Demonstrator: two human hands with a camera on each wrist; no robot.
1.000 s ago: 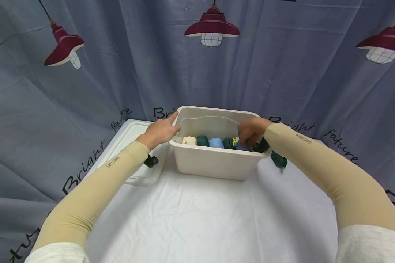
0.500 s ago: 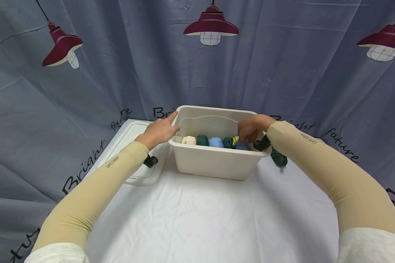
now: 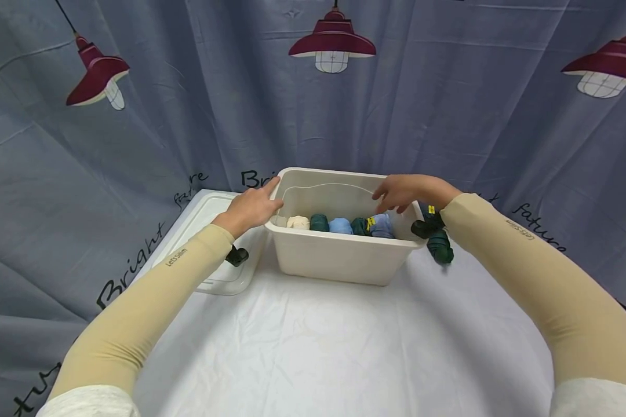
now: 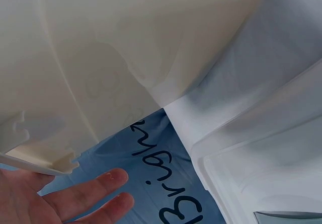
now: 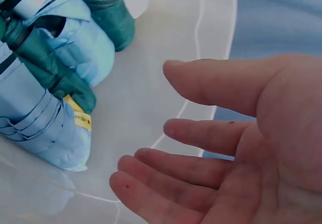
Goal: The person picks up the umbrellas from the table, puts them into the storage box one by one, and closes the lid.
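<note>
Umbrellas (image 3: 339, 225), folded small, lie in a row inside the cream tub (image 3: 339, 260) on the white table (image 3: 323, 347), with a cream one at the left, then dark green, light blue, dark green and a pale blue one (image 3: 381, 225) at the right. Two more dark green umbrellas (image 3: 434, 239) lie on the table just beside the tub's right wall, and a clear lid (image 3: 214, 243) lies at its left. Farther back, the left hand (image 3: 251, 207) rests on the tub's left rim with its fingers straight, and the right hand (image 3: 407, 191) hangs over the right end of the tub, fingers loose and spread, holding nothing, just above the pale blue umbrella.
</note>
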